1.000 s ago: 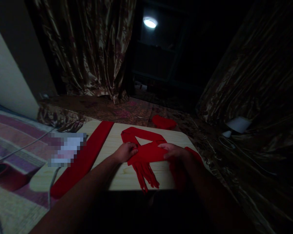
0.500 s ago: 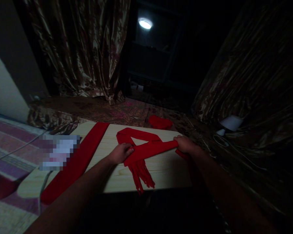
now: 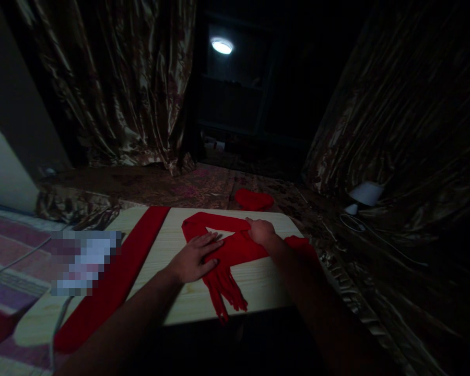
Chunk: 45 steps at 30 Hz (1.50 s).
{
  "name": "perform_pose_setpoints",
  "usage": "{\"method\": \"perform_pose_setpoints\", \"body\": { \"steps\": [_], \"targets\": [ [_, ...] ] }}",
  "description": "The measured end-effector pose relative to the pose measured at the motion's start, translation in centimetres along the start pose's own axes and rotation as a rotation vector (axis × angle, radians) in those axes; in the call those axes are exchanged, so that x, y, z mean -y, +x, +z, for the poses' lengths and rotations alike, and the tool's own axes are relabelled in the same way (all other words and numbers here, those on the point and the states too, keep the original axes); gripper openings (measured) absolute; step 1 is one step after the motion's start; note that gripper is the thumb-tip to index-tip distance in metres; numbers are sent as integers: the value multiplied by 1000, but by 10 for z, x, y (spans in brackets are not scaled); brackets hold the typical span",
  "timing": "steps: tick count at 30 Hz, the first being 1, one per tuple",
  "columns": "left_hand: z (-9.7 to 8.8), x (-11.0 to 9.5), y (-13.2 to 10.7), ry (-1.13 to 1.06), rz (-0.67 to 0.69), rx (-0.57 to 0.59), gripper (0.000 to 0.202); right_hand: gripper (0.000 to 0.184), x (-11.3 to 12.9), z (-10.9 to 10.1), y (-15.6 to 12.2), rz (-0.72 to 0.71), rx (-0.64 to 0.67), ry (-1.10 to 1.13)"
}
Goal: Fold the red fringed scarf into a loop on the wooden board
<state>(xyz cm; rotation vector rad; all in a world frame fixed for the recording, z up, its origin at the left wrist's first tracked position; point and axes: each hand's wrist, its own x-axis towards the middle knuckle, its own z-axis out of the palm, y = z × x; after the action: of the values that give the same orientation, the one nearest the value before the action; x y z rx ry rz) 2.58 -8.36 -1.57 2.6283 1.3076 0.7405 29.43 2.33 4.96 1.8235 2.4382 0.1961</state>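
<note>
A red scarf (image 3: pixel 243 249) with a fringe lies folded in a loop on a pale wooden tabletop (image 3: pixel 168 256), which shows through a gap in the loop. Its fringe hangs toward the near edge. My left hand (image 3: pixel 196 257) rests flat on the scarf's left part, fingers spread. At the loop's upper right corner, my right hand (image 3: pixel 261 231) has its fingers closed on the fabric; the fingertips are partly hidden. More red cloth (image 3: pixel 301 248) drapes over the right edge, beside my right forearm.
A long red strip of cloth (image 3: pixel 121 266) crosses the tabletop's left side, next to a blurred patch and a pale cable (image 3: pixel 60 324). Behind the table lies a red bundle (image 3: pixel 254 199). A small lamp (image 3: pixel 366 193) stands at right. Patterned curtains (image 3: pixel 141 94) hang behind.
My right hand has moved left and up from the scarf's stretched right end to the loop's corner. My left hand has gone from gripping the edge to lying flat. The view has shifted slightly.
</note>
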Motion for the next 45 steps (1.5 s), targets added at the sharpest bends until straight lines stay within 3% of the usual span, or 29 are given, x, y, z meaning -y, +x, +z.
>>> {"method": "perform_pose_setpoints", "body": {
  "steps": [3,8,13,19,22,25,27,31,36,40,45],
  "targets": [
    [0,-2,1,32,-70,103,57,52,-1,2,9,10,27,25],
    [1,-4,2,55,-117,113,59,65,-10,7,17,89,-100,109],
    [1,-4,3,65,-124,121,60,67,-12,14,16,132,67,145],
    [3,-3,2,83,-135,91,62,63,-11,11,15,157,38,107],
    [4,-3,1,67,-143,84,65,60,-2,6,10,122,-49,98],
    [5,-2,1,56,-152,76,69,39,17,4,1,16,-237,110],
    [5,-2,2,57,-151,68,71,28,33,7,-7,-70,-263,149],
    [3,-4,1,64,-141,34,69,29,56,18,-22,-190,-201,138],
    [-5,-9,0,26,-81,-93,50,31,57,33,-33,-158,-297,172],
    [-7,-4,9,105,-261,-209,40,30,54,43,-36,-95,-371,229],
    [-5,14,36,208,-365,-12,43,49,54,49,-35,-26,-340,244]
  ]
}}
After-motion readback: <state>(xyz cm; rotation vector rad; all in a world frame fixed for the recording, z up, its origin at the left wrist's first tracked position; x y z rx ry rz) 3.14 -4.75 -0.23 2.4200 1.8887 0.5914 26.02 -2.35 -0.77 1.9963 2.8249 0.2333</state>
